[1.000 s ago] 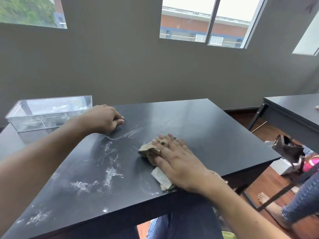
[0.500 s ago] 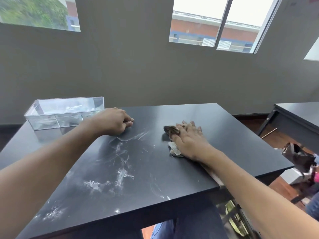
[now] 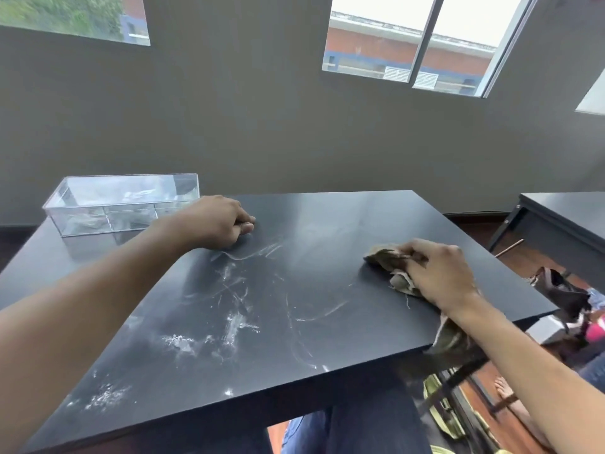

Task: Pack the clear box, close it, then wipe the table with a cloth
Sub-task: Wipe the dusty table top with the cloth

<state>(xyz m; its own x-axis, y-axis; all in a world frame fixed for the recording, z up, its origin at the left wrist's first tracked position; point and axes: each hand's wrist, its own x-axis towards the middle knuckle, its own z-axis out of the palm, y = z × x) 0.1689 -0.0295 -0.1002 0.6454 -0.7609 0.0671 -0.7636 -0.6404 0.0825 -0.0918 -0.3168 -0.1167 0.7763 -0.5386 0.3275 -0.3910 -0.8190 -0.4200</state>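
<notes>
Right hand [image 3: 440, 276] grips a crumpled olive-brown cloth [image 3: 391, 262] at right of the smeared matte black table [image 3: 327, 231]; left hand [image 3: 217, 224] fisted, empty; rectangular clear plastic box [image 3: 121, 204] upper left

The black table [image 3: 327, 231] is showing a smooth, faintly glossy top — its sheen is catching window light, while white powdery smears [image 3: 229, 326] are dulling the near half. The clear box [image 3: 121, 204] is looking like hard, glossy transparent plastic with crisp edges and bright reflections. The cloth [image 3: 389, 260] is reading as soft, matt, crumpled fabric in drab olive and off-white — a loose thread is trailing from its frayed edge — and the floor [image 3: 527, 260] is appearing as reddish polished wood.
</notes>
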